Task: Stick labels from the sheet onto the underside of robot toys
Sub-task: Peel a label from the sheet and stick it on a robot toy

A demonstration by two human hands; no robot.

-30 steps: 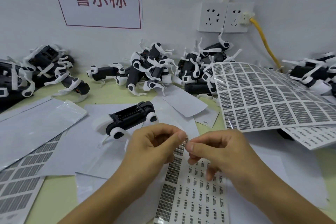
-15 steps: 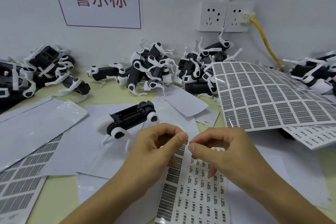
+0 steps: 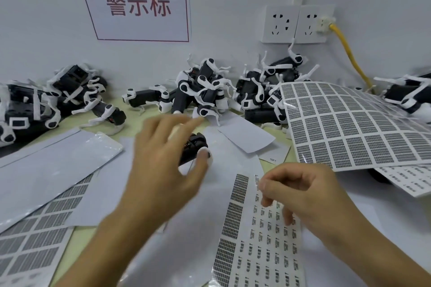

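The left hand (image 3: 161, 170) is blurred, its fingers spread loosely over the black-and-white robot toy (image 3: 194, 147) lying on white paper on the counter (image 3: 77, 247); whether it grips the toy I cannot tell. The right hand (image 3: 300, 191) pinches a small label (image 3: 257, 182) just above the label sheet (image 3: 258, 240).

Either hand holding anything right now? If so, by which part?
Right hand pinches what looks like a small label at its fingertips, above the label sheet. Left hand, motion-blurred, reaches over the robot toy; a grip cannot be told.
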